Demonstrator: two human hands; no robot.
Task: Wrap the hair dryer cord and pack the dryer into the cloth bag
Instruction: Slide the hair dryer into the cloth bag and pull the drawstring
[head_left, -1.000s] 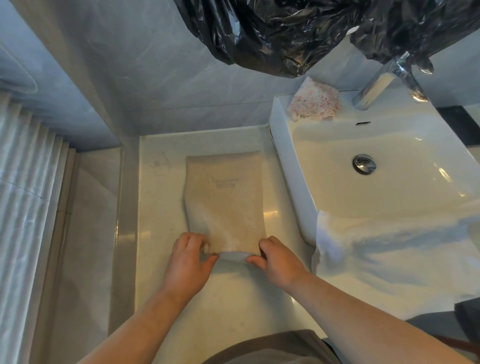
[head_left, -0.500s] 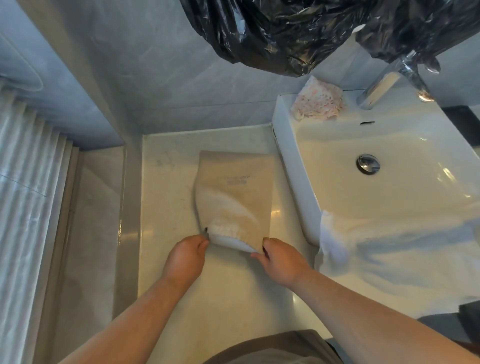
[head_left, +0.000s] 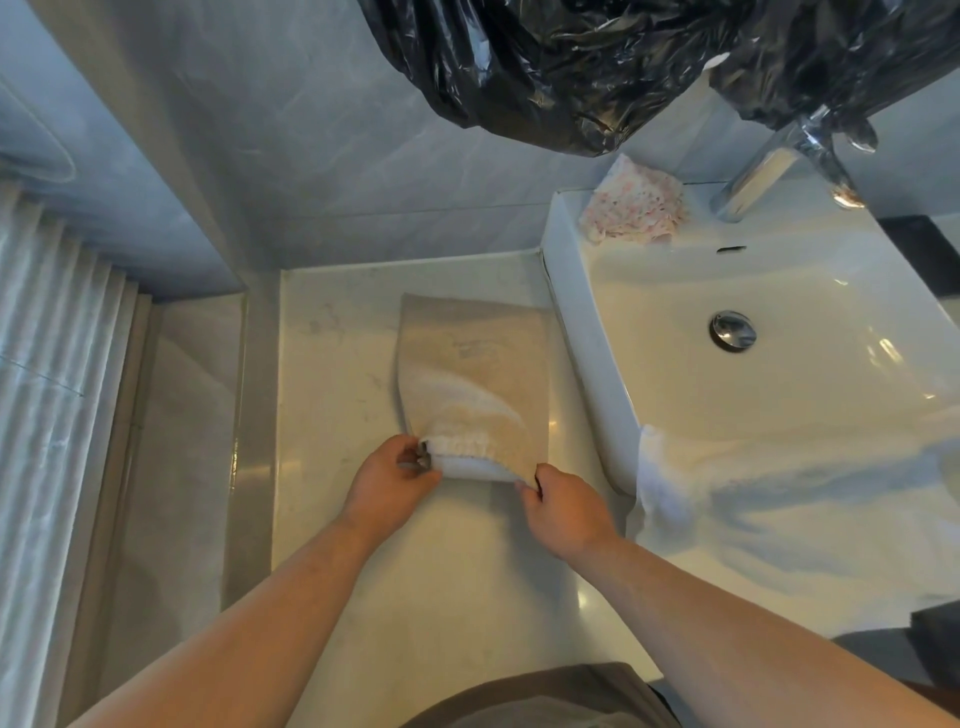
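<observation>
Beside the sink (head_left: 582, 332), left hand (head_left: 387, 480) and right hand (head_left: 563, 506) pinch the bag (head_left: 472, 374) mouth; I judge it limp, light.

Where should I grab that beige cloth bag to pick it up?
Probably by the gathered mouth at the near end of the cloth bag, coming from the person's side: it lies on the counter with that opening facing them. The left hand and right hand pinch its two corners.
</observation>
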